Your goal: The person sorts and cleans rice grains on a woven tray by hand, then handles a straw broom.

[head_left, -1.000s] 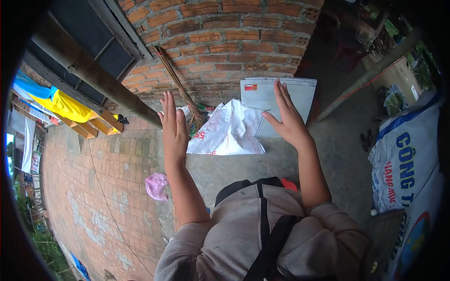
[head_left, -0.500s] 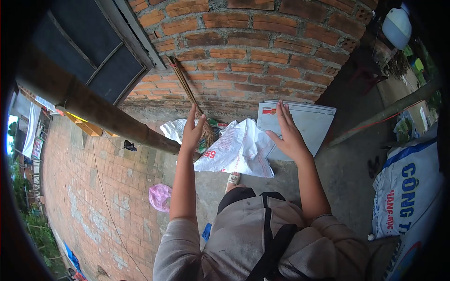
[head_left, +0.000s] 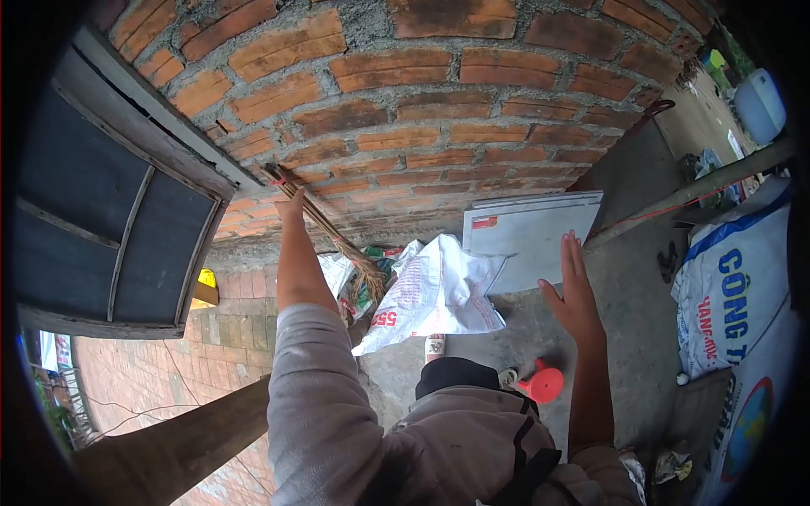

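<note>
My left hand point(head_left: 291, 206) is stretched out at the upper handle of a straw broom point(head_left: 325, 226), which leans on the brick wall. It overlaps the handle; its fingers are too foreshortened to show whether they grip it. My right hand point(head_left: 577, 291) is raised with straight fingers and the thumb apart, holding nothing. Beyond it, white flat panels point(head_left: 527, 240) lean against the wall. A crumpled white sack point(head_left: 443, 287) with red print lies on the floor between my arms, beside the broom's bristles.
A brick wall point(head_left: 405, 110) rises ahead, with a framed dark panel point(head_left: 126, 219) at left. A bamboo pole point(head_left: 177, 443) crosses the lower left. The red stool point(head_left: 544, 384) stands near my feet. Large printed sacks point(head_left: 734, 287) and a slanting pole point(head_left: 692, 198) are at right.
My left hand has reached forward and left to the broom's handle. My right hand has shifted right and lower, still open. The view has turned; the red stool now shows and the pink bag does not.
</note>
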A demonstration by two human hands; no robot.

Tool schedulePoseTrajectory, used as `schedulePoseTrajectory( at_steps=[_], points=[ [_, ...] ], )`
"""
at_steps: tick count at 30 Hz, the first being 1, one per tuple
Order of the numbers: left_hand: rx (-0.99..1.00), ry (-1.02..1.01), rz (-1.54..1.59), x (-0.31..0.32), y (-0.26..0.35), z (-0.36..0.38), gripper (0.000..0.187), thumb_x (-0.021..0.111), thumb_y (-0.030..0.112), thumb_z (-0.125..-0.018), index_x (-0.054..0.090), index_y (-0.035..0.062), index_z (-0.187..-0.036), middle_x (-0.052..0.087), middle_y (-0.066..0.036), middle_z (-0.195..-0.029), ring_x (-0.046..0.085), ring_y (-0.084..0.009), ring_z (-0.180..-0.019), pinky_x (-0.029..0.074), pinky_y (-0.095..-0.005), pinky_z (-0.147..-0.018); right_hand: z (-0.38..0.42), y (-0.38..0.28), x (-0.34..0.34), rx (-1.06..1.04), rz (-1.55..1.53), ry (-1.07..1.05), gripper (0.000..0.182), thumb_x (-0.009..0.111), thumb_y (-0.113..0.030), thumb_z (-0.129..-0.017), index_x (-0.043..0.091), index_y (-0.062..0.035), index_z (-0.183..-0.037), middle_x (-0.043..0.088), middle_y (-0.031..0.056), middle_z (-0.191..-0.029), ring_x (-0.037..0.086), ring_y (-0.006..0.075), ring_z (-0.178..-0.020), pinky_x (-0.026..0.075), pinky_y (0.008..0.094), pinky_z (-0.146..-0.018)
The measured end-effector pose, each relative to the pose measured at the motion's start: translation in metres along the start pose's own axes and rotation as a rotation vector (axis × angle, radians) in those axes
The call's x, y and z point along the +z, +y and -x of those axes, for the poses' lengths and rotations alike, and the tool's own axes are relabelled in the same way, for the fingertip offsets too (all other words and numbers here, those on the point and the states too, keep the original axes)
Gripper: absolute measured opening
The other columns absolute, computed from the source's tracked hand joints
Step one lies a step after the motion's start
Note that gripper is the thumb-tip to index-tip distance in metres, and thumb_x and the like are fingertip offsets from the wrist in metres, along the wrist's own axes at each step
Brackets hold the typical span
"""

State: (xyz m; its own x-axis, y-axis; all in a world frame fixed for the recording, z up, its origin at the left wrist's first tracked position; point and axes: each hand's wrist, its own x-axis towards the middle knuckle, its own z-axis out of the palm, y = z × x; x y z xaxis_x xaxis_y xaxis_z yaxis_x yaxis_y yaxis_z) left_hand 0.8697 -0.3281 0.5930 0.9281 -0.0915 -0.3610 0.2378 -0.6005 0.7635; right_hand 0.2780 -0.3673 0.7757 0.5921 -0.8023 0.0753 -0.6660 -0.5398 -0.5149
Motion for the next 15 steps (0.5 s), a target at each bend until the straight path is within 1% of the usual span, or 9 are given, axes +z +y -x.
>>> schedulePoseTrajectory(
  at_steps=[2,4,5,7,8,10,11,13,15],
  points=[
    [0.029,-0.042,0.135,0.004,0.013,-0.003,0.107,0.074,0.041,-0.071,0.004,0.0035,-0.142,0.018,-0.02,-0.145,0.027,-0.0351,-0.13,0.033,-0.0442,-0.106,0.015,0.026,0.006,0.069,0.028,0.014,0.074,0.058,-0.018,-0.084,0.015,0.0021,-0.141,0.013,0.0218,-0.147,0.012,0.038,-0.136,0.017,0.0427,-0.109],
    [0.126,0.0,0.245,0.024,0.008,-0.024,0.1,0.075,0.036,-0.07,0.012,0.0069,-0.143,0.032,-0.02,-0.138,0.039,-0.0346,-0.123,0.039,-0.0421,-0.101,0.028,0.043,0.009,0.143,0.054,0.021,0.073,0.057,-0.018,-0.085,0.015,0.0018,-0.141,0.013,0.022,-0.147,0.012,0.0385,-0.136,0.017,0.0433,-0.109],
    [0.119,-0.02,0.231,0.032,0.003,-0.024,0.1,0.075,0.036,-0.07,0.012,0.0069,-0.143,0.032,-0.02,-0.138,0.039,-0.0346,-0.123,0.039,-0.0421,-0.101,0.034,0.05,0.01,0.192,0.056,0.017,0.073,0.057,-0.018,-0.085,0.014,0.0011,-0.141,0.013,0.022,-0.147,0.012,0.038,-0.136,0.016,0.0436,-0.109],
    [0.2,0.062,-0.034,0.031,0.006,0.008,0.078,0.076,0.029,-0.07,0.037,0.0051,-0.132,0.047,-0.019,-0.126,0.055,-0.0313,-0.106,0.046,-0.0422,-0.089,0.048,0.059,0.015,0.274,0.059,0.015,0.073,0.056,-0.019,-0.085,0.013,0.0004,-0.141,0.013,0.022,-0.147,0.011,0.0375,-0.136,0.016,0.044,-0.11],
    [0.207,0.03,-0.052,0.046,-0.007,0.016,0.078,0.076,0.029,-0.07,0.037,0.0051,-0.132,0.047,-0.019,-0.126,0.055,-0.0313,-0.106,0.046,-0.0422,-0.089,0.054,0.065,0.017,0.279,0.064,0.025,0.074,0.056,-0.02,-0.086,0.012,-0.0002,-0.141,0.013,0.022,-0.147,0.011,0.0369,-0.137,0.016,0.0443,-0.11],
    [0.67,0.112,-0.293,0.079,-0.031,0.036,0.05,0.075,0.021,-0.071,0.054,0.0034,-0.112,0.06,-0.016,-0.105,0.062,-0.0246,-0.087,0.048,-0.0384,-0.076,0.068,0.074,0.018,0.347,0.063,0.057,0.074,0.056,-0.021,-0.086,0.012,-0.0008,-0.142,0.013,0.022,-0.147,0.011,0.0363,-0.137,0.015,0.0447,-0.11],
    [0.709,0.057,-0.312,0.093,-0.042,0.054,0.05,0.075,0.021,-0.071,0.054,0.0034,-0.112,0.06,-0.016,-0.105,0.062,-0.0246,-0.087,0.048,-0.0384,-0.076,0.074,0.078,0.018,0.344,0.067,0.056,0.074,0.056,-0.021,-0.086,0.012,-0.0008,-0.142,0.013,0.022,-0.147,0.011,0.0358,-0.137,0.015,0.0448,-0.11],
    [0.688,-0.326,0.044,0.114,-0.065,0.114,0.033,0.072,0.017,-0.073,0.058,0.0013,-0.098,0.063,-0.012,-0.093,0.061,-0.0194,-0.081,0.046,-0.0336,-0.073,0.091,0.085,0.018,0.376,0.071,0.049,0.075,0.057,-0.023,-0.086,0.012,-0.0008,-0.141,0.013,0.022,-0.147,0.012,0.0353,-0.137,0.015,0.045,-0.11],
    [0.799,-0.455,0.015,0.117,-0.072,0.153,0.028,0.071,0.015,-0.074,0.058,0.0009,-0.095,0.064,-0.011,-0.088,0.061,-0.0186,-0.078,0.046,-0.0322,-0.071,0.106,0.094,0.016,0.412,0.082,0.024,0.075,0.057,-0.025,-0.086,0.013,-0.0008,-0.141,0.014,0.0222,-0.147,0.012,0.0353,-0.137,0.015,0.0454,-0.11]
  ],
)
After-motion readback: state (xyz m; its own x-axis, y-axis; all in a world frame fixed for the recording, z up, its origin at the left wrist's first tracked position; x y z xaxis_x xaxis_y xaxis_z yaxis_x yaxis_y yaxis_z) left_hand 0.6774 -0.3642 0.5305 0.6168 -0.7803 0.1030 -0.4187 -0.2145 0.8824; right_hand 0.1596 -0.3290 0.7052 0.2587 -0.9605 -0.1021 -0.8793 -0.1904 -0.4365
